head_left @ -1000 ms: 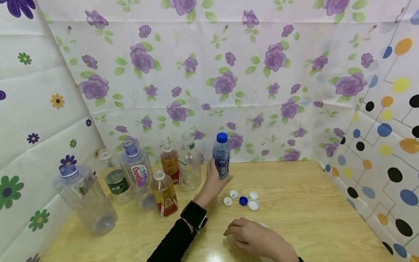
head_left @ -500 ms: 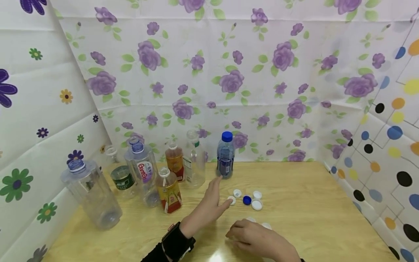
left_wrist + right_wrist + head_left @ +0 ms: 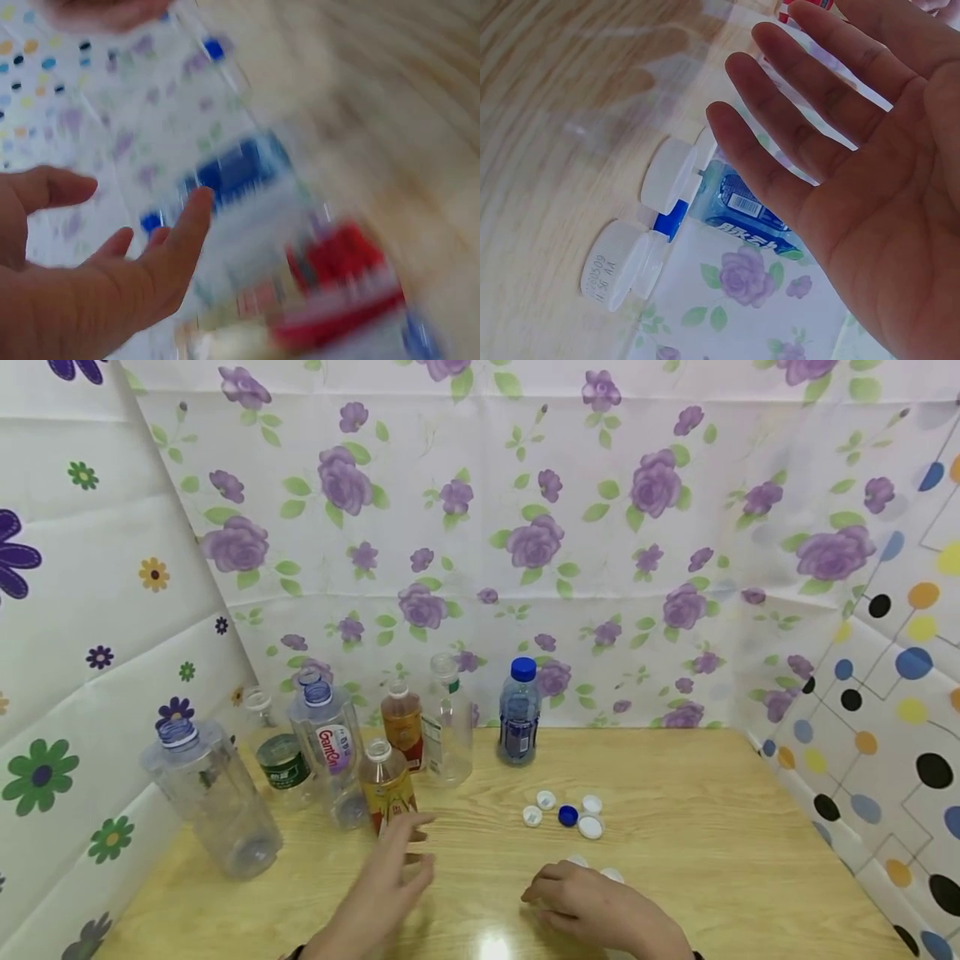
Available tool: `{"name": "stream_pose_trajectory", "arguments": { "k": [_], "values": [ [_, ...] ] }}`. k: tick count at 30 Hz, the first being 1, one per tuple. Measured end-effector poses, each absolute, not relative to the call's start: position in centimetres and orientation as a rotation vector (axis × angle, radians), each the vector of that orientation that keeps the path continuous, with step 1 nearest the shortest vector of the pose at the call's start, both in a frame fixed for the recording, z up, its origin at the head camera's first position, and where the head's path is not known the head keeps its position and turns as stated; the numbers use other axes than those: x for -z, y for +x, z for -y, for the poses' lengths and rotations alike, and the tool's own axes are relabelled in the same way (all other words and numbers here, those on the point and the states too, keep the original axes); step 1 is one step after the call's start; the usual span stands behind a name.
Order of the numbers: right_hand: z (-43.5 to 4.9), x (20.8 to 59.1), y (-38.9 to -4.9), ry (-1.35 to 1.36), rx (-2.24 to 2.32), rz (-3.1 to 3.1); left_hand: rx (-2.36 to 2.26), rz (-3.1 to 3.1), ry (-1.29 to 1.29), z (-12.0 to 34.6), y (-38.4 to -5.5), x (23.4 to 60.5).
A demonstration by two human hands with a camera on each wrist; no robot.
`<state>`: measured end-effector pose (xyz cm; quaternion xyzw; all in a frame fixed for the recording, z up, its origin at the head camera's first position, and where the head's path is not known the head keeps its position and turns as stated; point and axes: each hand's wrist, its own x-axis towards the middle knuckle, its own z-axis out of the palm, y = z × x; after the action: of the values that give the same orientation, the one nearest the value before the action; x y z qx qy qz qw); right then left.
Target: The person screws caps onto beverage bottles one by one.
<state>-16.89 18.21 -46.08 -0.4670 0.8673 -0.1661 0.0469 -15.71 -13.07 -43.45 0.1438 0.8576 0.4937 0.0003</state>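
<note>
My left hand (image 3: pixel 382 877) is empty, fingers spread and pointing forward. It overlaps the lower part of an uncapped bottle with a yellow and red label (image 3: pixel 388 789) in the head view. Motion blurs the left wrist view, where that label (image 3: pixel 337 285) appears beyond the fingers (image 3: pixel 191 232). A bottle with a dark blue label (image 3: pixel 519 727) stands upright near the back, a blue cap (image 3: pixel 523 669) on its neck. My right hand (image 3: pixel 600 906) is low over the table, beside white bottle caps (image 3: pixel 612 876). Nothing is in its loosely extended fingers (image 3: pixel 780 97) in the right wrist view.
On the left stand several uncapped bottles: a large clear one (image 3: pixel 225 810), a green-labelled one (image 3: pixel 283 764), one with a pink label (image 3: pixel 333 752), an amber one (image 3: pixel 403 727) and a clear one (image 3: pixel 452 735). White caps (image 3: pixel 591 827) and a blue cap (image 3: pixel 567 815) lie mid-table.
My left hand has let go of the blue-capped bottle, which now stands upright, and has moved left and nearer to the front bottle. My right hand has stayed almost still.
</note>
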Motion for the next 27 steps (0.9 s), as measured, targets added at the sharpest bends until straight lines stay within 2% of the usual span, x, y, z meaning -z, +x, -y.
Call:
{"name": "stream_pose_trajectory", "arguments": {
  "k": [7,12,15,19,27],
  "values": [
    [-18.2,46.2,-17.0,-1.468,0.482,-2.62,-1.651,-3.556,0.319,19.4,-14.1,41.7],
    [-17.9,46.4,-17.0,-1.495,0.488,-2.597,-1.636,-3.792,-0.121,23.8,-14.2,40.1],
    [-18.0,46.5,-16.9,-1.481,0.501,-2.594,-1.673,-3.714,-0.399,25.7,-14.6,39.3],
    [-18.1,46.6,-17.0,-1.454,0.509,-2.584,-1.825,-3.407,-0.613,28.1,-15.5,39.0],
    [-18.1,46.5,-17.0,-1.425,0.519,-2.557,-1.895,-2.937,-0.609,31.2,-17.7,39.9]
  ]
}}
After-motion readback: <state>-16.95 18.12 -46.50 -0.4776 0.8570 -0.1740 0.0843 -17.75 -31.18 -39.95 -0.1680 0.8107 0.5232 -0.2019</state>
